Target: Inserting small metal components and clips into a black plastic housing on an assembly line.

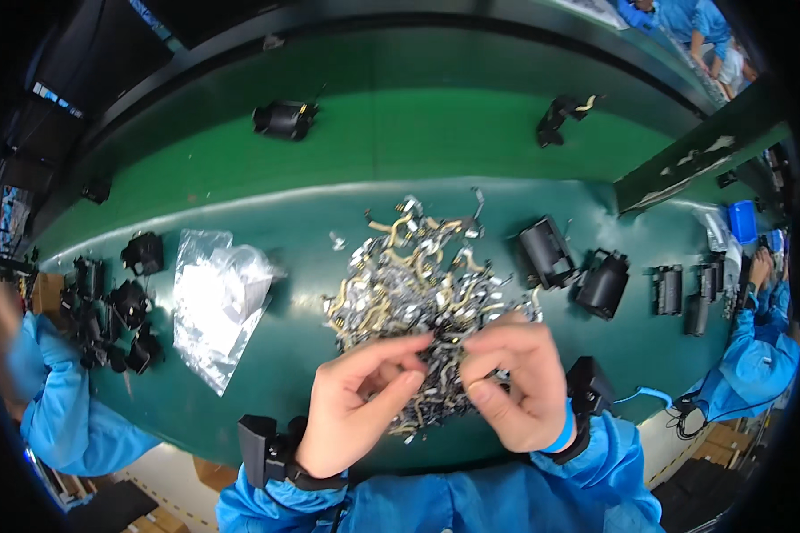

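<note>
My left hand (360, 404) hovers over the near part of a heap of small cable pieces (409, 284). Its thumb and forefinger are apart, and no held thing shows between them. Facing it, my right hand (520, 386) has its fingers curled, with thumb and fingertips close together. Anything in that pinch is too small to make out against the heap. Short cream and black wires with silvery ends make up the tangled pile. Dark bits lie between the two forefingers, and I cannot tell whether either hand touches them.
A clear plastic bag (222, 302) lies left of the heap, with several black parts (129, 306) beyond it. Black cylindrical housings (604, 284) stand to the right. A dark beam (702, 164) rises at the far right. Co-workers' blue sleeves (84, 422) show at both sides.
</note>
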